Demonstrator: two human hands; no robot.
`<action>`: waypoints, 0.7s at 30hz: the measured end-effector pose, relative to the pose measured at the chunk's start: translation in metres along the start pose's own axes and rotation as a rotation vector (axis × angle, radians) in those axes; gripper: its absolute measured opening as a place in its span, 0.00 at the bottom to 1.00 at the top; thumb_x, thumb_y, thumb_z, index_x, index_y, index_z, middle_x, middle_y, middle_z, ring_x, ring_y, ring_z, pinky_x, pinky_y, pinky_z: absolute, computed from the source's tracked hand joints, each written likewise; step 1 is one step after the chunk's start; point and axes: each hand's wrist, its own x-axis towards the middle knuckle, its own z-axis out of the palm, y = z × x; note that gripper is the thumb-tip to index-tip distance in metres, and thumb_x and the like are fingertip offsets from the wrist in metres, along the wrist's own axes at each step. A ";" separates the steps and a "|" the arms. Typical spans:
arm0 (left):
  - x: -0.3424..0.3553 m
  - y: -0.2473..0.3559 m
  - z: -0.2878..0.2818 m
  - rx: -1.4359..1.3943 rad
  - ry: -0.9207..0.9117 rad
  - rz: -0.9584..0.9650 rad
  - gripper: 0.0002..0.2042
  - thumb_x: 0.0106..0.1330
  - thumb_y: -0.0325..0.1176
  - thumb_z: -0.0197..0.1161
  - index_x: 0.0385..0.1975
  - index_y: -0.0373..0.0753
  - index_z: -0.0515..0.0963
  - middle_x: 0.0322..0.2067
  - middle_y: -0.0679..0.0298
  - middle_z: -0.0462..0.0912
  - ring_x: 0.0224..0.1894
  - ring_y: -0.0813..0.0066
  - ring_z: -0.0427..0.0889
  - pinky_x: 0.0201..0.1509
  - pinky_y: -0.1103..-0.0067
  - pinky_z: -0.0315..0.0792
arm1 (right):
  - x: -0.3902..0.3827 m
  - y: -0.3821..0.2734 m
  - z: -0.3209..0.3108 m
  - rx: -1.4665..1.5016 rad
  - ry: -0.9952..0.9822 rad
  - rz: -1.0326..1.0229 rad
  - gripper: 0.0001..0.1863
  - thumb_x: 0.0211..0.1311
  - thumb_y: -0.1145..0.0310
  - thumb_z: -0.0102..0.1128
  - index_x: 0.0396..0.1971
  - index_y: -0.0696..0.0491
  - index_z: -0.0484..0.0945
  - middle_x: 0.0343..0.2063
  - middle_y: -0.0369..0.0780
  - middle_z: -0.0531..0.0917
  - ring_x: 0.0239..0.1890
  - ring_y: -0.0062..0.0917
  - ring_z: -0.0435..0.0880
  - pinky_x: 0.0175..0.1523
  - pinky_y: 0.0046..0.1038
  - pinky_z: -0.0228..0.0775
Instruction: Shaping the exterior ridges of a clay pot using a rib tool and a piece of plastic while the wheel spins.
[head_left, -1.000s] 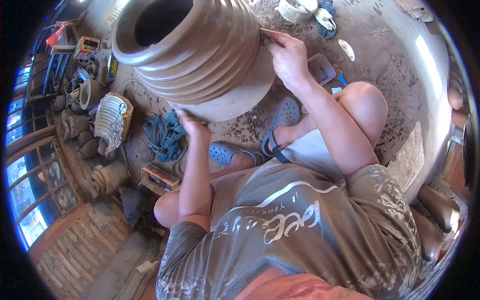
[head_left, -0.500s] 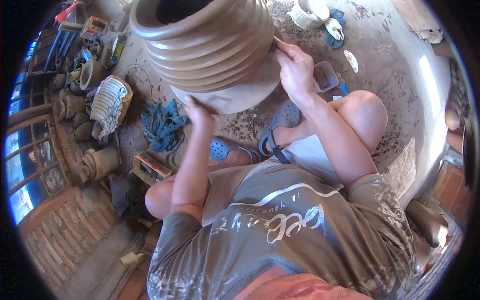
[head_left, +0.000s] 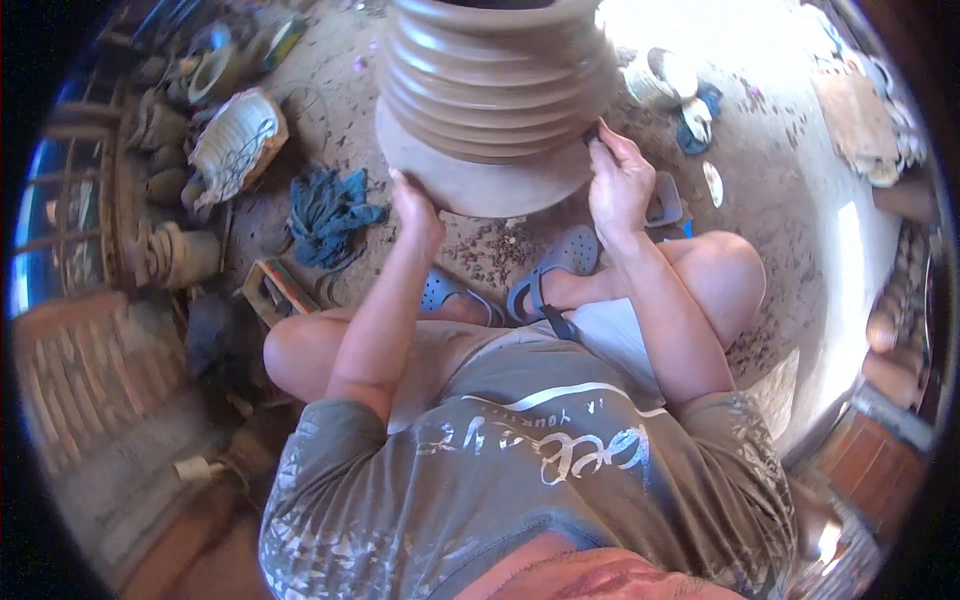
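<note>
A large brown clay pot [head_left: 495,80] with horizontal ridges stands upright on a pale round board [head_left: 485,190] at the top middle, its dark opening mostly cut off by the frame's edge. My left hand [head_left: 415,210] grips the board's near left edge. My right hand [head_left: 625,185] has its fingers closed on the board's right edge, beside the pot's base. Below the board are my crossed legs and grey sandals [head_left: 568,255].
A blue-green cloth [head_left: 328,215], a cracked ribbed vessel [head_left: 235,145], an open box [head_left: 275,290] and clay pots [head_left: 185,250] lie to the left. On the right are a plastic tub [head_left: 663,205], a white bucket [head_left: 655,75] and a sunlit wall [head_left: 845,300].
The pot and board have moved rightward in the picture, and less of the opening shows. Both hands moved along with the board, still gripping it; the surroundings have shifted as the view turned.
</note>
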 end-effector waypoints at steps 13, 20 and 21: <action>0.029 -0.005 -0.011 0.246 0.129 0.021 0.36 0.81 0.55 0.43 0.78 0.39 0.44 0.75 0.49 0.58 0.74 0.53 0.63 0.74 0.58 0.62 | -0.008 -0.023 0.017 0.094 0.015 0.175 0.18 0.69 0.75 0.61 0.57 0.64 0.81 0.44 0.38 0.87 0.29 0.13 0.76 0.33 0.18 0.67; -0.014 0.017 0.002 0.244 0.050 -0.028 0.34 0.80 0.54 0.43 0.76 0.36 0.51 0.74 0.43 0.56 0.74 0.48 0.61 0.75 0.59 0.59 | -0.008 -0.031 0.014 0.098 0.042 0.198 0.21 0.70 0.76 0.59 0.61 0.64 0.77 0.52 0.42 0.85 0.33 0.15 0.79 0.34 0.19 0.69; -0.028 0.023 0.003 0.234 0.012 -0.059 0.33 0.81 0.53 0.43 0.75 0.34 0.53 0.73 0.40 0.57 0.73 0.47 0.63 0.75 0.60 0.59 | -0.010 -0.037 0.014 0.025 0.041 0.192 0.21 0.70 0.76 0.58 0.62 0.64 0.76 0.54 0.43 0.85 0.36 0.16 0.80 0.35 0.20 0.71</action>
